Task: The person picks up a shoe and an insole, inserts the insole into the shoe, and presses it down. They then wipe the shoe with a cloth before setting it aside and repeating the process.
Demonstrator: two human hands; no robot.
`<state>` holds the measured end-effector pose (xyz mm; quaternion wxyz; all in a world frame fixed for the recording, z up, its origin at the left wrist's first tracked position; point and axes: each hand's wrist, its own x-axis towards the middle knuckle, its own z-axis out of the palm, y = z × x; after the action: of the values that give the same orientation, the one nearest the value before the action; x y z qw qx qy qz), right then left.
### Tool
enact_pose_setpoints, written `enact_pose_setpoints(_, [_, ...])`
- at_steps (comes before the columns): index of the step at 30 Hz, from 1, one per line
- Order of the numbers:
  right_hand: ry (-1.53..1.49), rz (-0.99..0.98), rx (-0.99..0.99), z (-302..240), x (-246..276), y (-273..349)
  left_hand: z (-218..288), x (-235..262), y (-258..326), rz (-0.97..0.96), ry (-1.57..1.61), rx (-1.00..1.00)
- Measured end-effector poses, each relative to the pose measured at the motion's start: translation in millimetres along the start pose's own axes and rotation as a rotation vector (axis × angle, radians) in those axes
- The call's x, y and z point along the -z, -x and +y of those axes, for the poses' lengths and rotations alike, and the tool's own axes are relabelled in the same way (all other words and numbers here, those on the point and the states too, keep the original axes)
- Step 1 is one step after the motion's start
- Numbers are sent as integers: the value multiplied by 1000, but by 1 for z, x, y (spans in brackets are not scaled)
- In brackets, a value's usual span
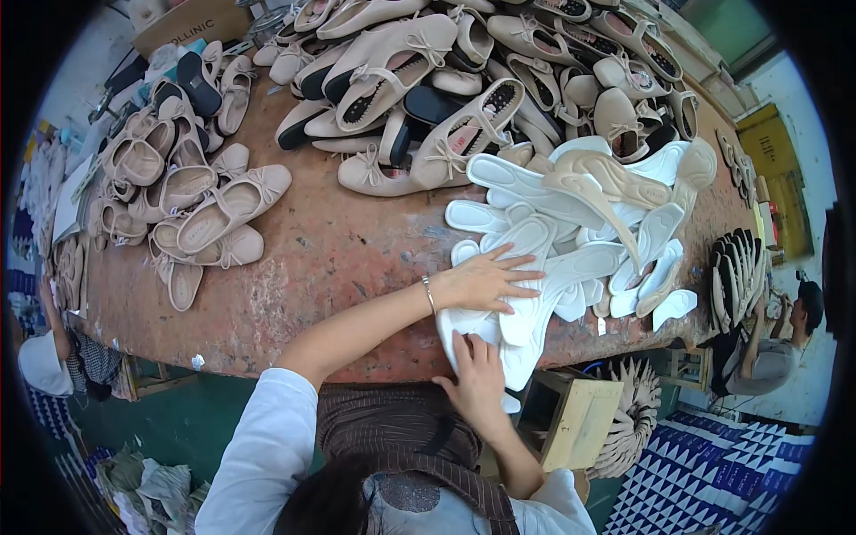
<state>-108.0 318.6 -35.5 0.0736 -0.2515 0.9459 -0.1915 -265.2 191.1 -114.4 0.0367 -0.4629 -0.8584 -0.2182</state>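
Note:
White shoe insoles (524,236) lie in a loose, overlapping heap near the table's front edge. My left hand (486,281) rests palm down on them, its fingers spread, and a bracelet circles the wrist. Closer to my body, my right hand (479,379) touches the lowest white insoles with its fingertips, thumb held apart. Neither hand is closed around anything I can see. Some beige insoles (615,178) are mixed in at the heap's far side, and one curves across the white ones.
A big pile of beige flat shoes (392,67) covers the far side of the table (312,303). More finished-looking flats (234,209) stand at the left. A wooden stool (584,423) is below the front edge. Other people (774,357) sit at right and left.

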Motion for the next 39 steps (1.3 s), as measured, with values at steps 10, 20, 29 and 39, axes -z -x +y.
enact_pose_setpoints(10, [-1309, -67, -294, 8, 73, 3, -27, 94, 26, 764, -225, 44])
enact_pose_setpoints(20, [-1408, 107, -437, 12, 65, -31, -159, 204, 117, 896, -588, 882])
enact_pose_setpoints(29, [-1236, 52, -319, 8, 63, -34, 56, 177, 229, 513, 150, 940])
enact_pose_setpoints(39, [-20, 65, 551, -42, 1, -57, 161, 65, 286, 866, -3, 1591])
